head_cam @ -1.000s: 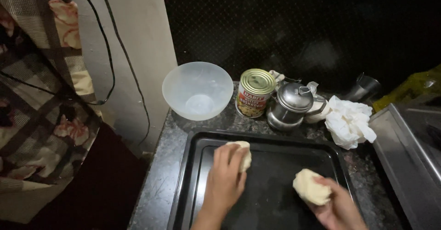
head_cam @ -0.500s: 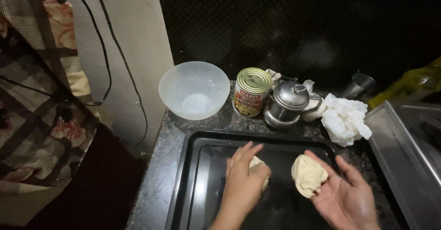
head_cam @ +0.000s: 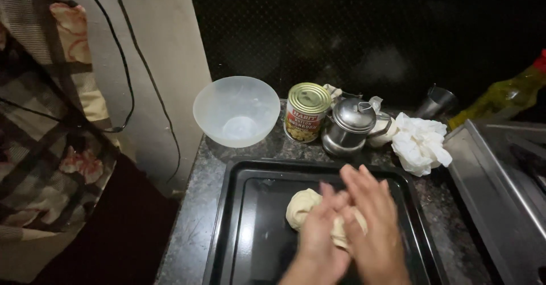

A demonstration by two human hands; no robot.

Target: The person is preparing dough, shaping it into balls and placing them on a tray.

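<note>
- One pale, soft dough lump [head_cam: 304,205] sits in the single black tray [head_cam: 227,228] on the desk [head_cam: 190,234].
- Left hand [head_cam: 324,236] and right hand [head_cam: 372,217] are pressed together around it, fingers extended.
- Behind: one bowl [head_cam: 236,111], one can [head_cam: 307,111].

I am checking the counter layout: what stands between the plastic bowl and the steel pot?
In the head view, a labelled tin can stands between the plastic bowl and the steel pot.

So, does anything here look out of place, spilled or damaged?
Nothing is spilled or broken. Both hands, left hand and right hand, press dough over the black tray. Only the crumpled white cloth looks untidy.
</note>
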